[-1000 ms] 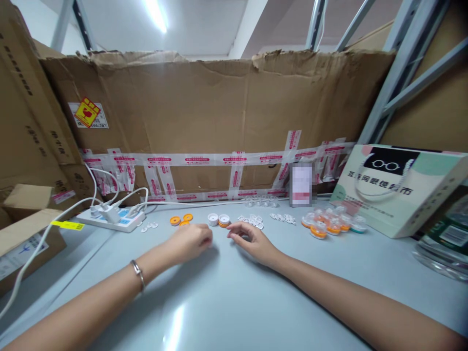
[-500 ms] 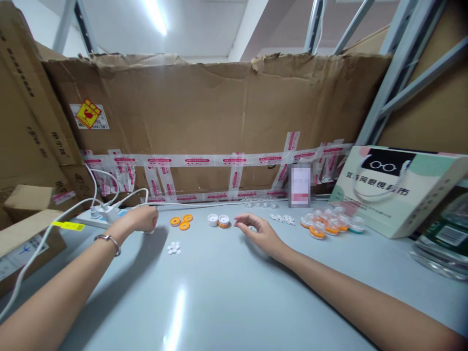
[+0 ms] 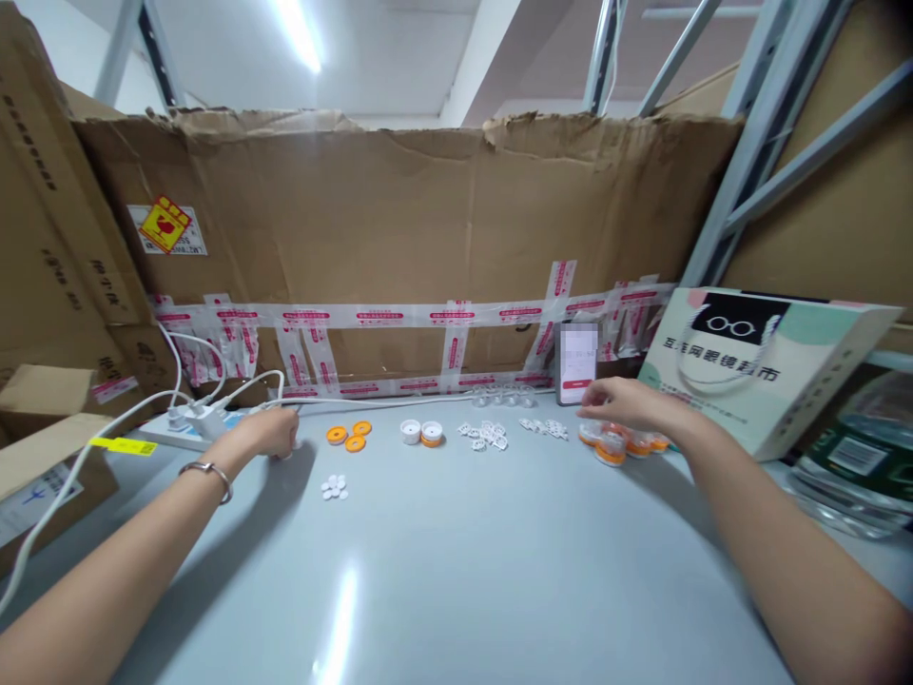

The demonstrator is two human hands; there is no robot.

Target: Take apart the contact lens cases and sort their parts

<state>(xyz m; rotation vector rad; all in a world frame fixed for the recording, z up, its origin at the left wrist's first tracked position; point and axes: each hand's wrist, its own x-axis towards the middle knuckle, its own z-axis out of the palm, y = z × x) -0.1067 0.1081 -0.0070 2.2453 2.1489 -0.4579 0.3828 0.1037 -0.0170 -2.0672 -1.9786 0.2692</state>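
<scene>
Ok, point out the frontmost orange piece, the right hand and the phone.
Frontmost orange piece (image 3: 611,456), head view: orange rim.
Right hand (image 3: 622,401), head view: its back.
Phone (image 3: 577,365), head view: its screen.

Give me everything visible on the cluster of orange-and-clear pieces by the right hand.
The cluster is several round pieces with clear, plastic-looking tops and orange bands low down, grouped closely on the grey table, near the pale bag. The front ones look upright. The right hand hides part of the group; whether it touches any piece is unclear.

Grey table (image 3: 456,552), white discs (image 3: 335,492), orange rings (image 3: 355,443)
</scene>
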